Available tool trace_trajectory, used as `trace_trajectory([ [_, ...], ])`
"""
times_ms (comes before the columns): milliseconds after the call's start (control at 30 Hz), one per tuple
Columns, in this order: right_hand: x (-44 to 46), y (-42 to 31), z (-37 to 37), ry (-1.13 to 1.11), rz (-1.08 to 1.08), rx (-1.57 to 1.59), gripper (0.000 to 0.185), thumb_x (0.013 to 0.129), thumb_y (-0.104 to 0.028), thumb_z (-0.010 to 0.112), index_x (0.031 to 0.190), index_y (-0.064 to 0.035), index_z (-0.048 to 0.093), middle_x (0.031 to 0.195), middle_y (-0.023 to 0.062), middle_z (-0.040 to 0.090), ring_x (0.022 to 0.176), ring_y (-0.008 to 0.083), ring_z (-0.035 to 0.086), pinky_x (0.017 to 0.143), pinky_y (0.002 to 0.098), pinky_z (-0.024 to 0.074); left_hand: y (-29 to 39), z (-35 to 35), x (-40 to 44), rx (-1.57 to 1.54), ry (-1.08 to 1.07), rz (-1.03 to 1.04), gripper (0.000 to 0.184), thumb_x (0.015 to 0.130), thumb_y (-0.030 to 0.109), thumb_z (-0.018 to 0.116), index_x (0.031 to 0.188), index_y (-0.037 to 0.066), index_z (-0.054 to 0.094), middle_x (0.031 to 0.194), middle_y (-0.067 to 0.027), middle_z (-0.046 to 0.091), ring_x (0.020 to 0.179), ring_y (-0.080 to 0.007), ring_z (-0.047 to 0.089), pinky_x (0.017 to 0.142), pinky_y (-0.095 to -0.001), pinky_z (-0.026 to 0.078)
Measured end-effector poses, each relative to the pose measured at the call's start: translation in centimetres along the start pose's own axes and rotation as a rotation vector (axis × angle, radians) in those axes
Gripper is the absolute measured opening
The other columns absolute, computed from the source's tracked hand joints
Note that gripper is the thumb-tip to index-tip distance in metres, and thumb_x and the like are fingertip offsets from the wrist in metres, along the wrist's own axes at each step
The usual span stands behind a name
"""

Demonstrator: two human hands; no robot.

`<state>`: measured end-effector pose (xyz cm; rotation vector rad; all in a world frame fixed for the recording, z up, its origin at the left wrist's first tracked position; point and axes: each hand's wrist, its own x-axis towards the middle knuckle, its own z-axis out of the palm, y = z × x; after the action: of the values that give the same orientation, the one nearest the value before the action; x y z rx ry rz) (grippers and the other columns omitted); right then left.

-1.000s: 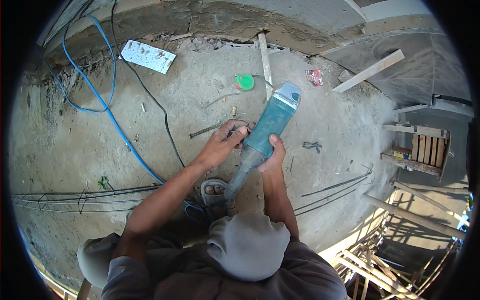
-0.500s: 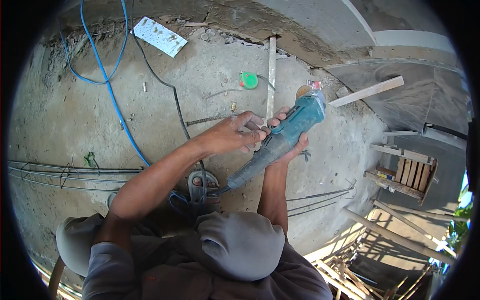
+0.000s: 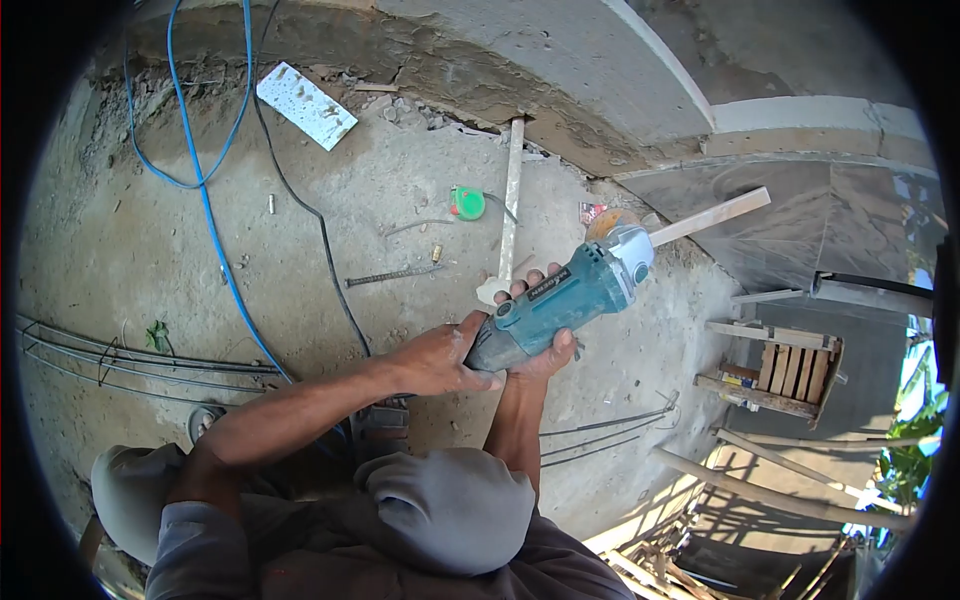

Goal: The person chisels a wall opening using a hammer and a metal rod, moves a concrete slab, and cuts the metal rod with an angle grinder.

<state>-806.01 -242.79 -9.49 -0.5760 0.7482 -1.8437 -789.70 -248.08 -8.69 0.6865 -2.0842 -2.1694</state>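
Note:
A teal angle grinder (image 3: 570, 305) with a grey metal head is held over the concrete floor, its head pointing up and to the right. An orange-brown disc (image 3: 612, 224) shows at its far end. My right hand (image 3: 545, 350) wraps round the body from below, the fingertips showing on the far side. At the grinder's dark rear handle (image 3: 495, 350) my left hand (image 3: 445, 358) is closed round the grip. A white-stained wooden strip (image 3: 512, 200) lies just beyond the grinder.
A green tape measure (image 3: 467, 203), a threaded rod (image 3: 392, 276) and a speckled white board (image 3: 306, 105) lie on the floor. Blue cable (image 3: 215, 240) and rebar (image 3: 140, 360) are at left. A wooden plank (image 3: 712, 216) and a slatted wooden frame (image 3: 785, 368) are at right.
The grinder has turned so its head points more to the right, with the disc in sight. My left hand has gone from the grinder's side to its rear handle.

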Motion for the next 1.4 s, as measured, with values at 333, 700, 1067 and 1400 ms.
trace_trajectory([
  [333, -2.4, -0.5, 0.9, 0.472, 0.02, -0.546, 0.066, 0.073, -0.027, 0.075, 0.124, -0.0008, 0.043, 0.107, 0.0136, 0.057, 0.094, 0.0273, 0.062, 0.072, 0.0395, 0.0565, -1.1, 4.0, -0.4, 0.184, 0.287, 0.033, 0.083, 0.075, 0.037, 0.075, 0.13, -0.005, 0.028, 0.107, -0.036, 0.055, 0.101, -0.0498, 0.057, 0.084, -0.0485, 0.047],
  [700, -2.6, -1.0, -0.9, 0.168, -0.091, -0.011, 0.067, 0.078, -0.041, 0.068, 0.128, -0.0051, 0.043, 0.106, 0.0109, 0.056, 0.092, 0.0264, 0.06, 0.078, 0.048, 0.0538, 0.8, 1.6, 0.5, -0.055, -0.046, -0.081, 0.082, 0.068, 0.037, 0.079, 0.125, -0.005, 0.037, 0.101, -0.0307, 0.06, 0.1, -0.0422, 0.06, 0.085, -0.0432, 0.046],
  [1067, -2.5, 0.8, -1.3, 0.534, 0.109, -0.158, 0.05, 0.082, -0.029, 0.063, 0.119, 0.0004, 0.047, 0.108, 0.0105, 0.056, 0.098, 0.0254, 0.06, 0.08, 0.0525, 0.0561, -1.9, -0.2, 0.4, -0.099, -0.112, -0.066, 0.081, 0.072, 0.034, 0.077, 0.126, -0.01, 0.038, 0.105, -0.0298, 0.059, 0.104, -0.0356, 0.059, 0.088, -0.0387, 0.044],
  [1400, -2.1, -0.4, -2.7, 0.297, 0.038, -0.085, 0.053, 0.077, -0.031, 0.067, 0.119, -0.0045, 0.05, 0.113, 0.0113, 0.056, 0.094, 0.0277, 0.061, 0.076, 0.0477, 0.0574, -3.9, -0.5, 1.2, -0.498, -0.295, -0.045, 0.071, 0.079, 0.022, 0.075, 0.134, -0.006, 0.039, 0.117, -0.0186, 0.058, 0.107, -0.0225, 0.055, 0.093, -0.0339, 0.042],
])
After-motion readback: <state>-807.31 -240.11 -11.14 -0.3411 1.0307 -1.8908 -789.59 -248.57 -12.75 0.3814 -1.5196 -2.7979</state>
